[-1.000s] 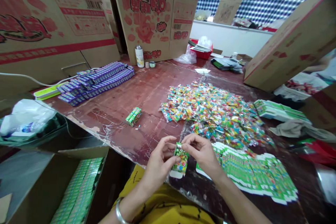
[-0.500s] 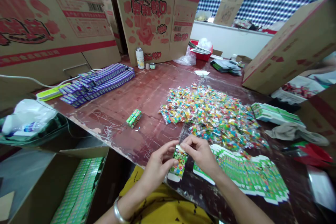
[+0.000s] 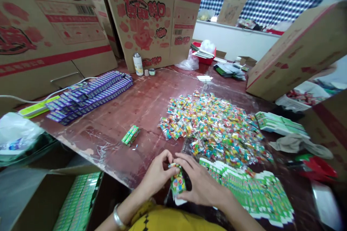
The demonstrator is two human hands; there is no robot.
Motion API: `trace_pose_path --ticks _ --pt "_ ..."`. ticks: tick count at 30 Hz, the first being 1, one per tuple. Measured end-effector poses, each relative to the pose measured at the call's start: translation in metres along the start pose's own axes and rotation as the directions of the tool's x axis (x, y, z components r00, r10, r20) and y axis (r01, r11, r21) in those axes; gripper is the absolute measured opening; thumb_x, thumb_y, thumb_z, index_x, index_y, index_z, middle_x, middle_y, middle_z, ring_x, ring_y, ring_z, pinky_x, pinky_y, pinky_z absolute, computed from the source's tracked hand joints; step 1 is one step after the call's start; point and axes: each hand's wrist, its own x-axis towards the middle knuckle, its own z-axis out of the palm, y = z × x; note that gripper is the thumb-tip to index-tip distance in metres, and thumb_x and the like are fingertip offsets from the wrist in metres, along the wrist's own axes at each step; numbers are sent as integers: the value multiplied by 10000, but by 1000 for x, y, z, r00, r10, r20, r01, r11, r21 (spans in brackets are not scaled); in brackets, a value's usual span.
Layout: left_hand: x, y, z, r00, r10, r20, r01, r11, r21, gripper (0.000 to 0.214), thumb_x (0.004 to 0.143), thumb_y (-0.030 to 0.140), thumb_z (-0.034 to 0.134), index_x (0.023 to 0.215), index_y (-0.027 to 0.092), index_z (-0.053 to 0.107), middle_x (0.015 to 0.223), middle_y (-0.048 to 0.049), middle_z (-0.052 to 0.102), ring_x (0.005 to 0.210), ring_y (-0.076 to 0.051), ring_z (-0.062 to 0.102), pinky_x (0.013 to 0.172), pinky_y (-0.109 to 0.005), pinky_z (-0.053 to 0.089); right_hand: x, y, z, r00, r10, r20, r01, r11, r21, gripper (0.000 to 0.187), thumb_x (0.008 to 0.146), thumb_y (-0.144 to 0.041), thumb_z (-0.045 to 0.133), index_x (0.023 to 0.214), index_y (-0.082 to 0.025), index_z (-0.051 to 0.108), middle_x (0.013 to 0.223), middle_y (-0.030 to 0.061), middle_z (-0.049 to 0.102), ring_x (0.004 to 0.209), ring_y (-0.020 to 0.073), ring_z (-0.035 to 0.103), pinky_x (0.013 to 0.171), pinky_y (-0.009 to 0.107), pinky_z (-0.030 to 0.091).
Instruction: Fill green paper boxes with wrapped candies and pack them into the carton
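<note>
Checked curtain (image 3: 276,1) above white wall (image 3: 230,39)

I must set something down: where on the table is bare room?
Bare tabletop lies between the purple boxes and the wrapped candies; a smaller patch separates the small green boxes from the left hand. Crowded: the right side, with candies, overlapping green cartons and the right hand.

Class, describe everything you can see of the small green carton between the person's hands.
The small green rectangular carton looks like thin printed card, covered in multicoloured rounded shapes. A white flap sticks out at its lower end; fingers hide much of its upper end, so whether that is closed cannot be told. It is held lengthwise, its printed face towards the camera, by the bare left hand and bare right hand, near the red-brown table's near edge.
</note>
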Motion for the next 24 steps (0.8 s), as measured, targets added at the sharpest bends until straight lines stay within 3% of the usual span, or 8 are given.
trace_pose_path --ticks 2,6,10,14,17,19,22,24 --pt "6 -2 -11 998 -48 48 46 998 42 254 708 205 711 797 177 475 735 42 542 700 -117 512 617 -204 406 3 16 -7 998 52 28 -52 998 35 953 626 -340 840 1431 -275 334 1405 91 456 1233 280 495 994 395 465" --pt "13 -6 -25 969 -229 91 242 953 -181 367 756 260 685 1065 185 502 931 -16 597 818 -162 592 658 -251 477 10 69 -15 965 159 -209 -204 954 -220 386 876 -141 577 1240 -269 555 1199 71 612 1054 240 603 865 367 511" --pt "18 -9 -27 952 -284 115 306 887 -346 387 763 229 672 1123 160 550 1035 -61 637 924 -183 609 820 -294 473 24 103 -14 992 92 -87 -123 869 -479 539 803 24 516 1246 -279 561 1238 72 605 1096 250 571 813 332 511" --pt "23 -12 -24 952 -298 63 302 891 -338 174 741 198 641 904 157 595 834 -4 623 771 -141 578 700 -234 453 37 106 -15 992 114 -50 -123 841 -527 450 834 -30 524 1228 -240 584 1026 97 640 863 225 622 676 293 501" --pt "25 -15 -20 970 -241 28 238 923 -303 265 703 170 662 956 175 582 895 -6 623 848 -158 583 724 -235 463 39 98 -24 974 123 -192 -180 932 -315 331 909 -156 490 1209 -246 596 951 68 620 671 167 592 621 282 481" --pt "26 -17 -18 976 -208 68 219 932 -288 359 736 194 656 1081 191 560 1015 -33 633 914 -176 594 767 -258 475 39 89 -29 924 222 -311 -232 973 6 198 927 -269 518 1089 -236 626 778 17 600 557 140 542 562 269 467" --pt "27 -18 -12 978 -175 113 194 961 -198 268 819 257 601 1075 185 566 1007 -46 648 855 -172 611 760 -271 478 43 72 -32 806 472 -359 -254 822 511 201 863 -403 637 867 -217 562 598 -45 527 448 116 483 432 231 415" --pt "28 -17 -7 986 -137 94 146 985 -97 184 841 259 579 1009 182 581 955 -41 656 843 -176 612 767 -273 474 48 60 -28 743 563 -361 -211 710 671 284 811 -430 696 821 -216 510 639 -40 554 457 112 509 397 210 393"
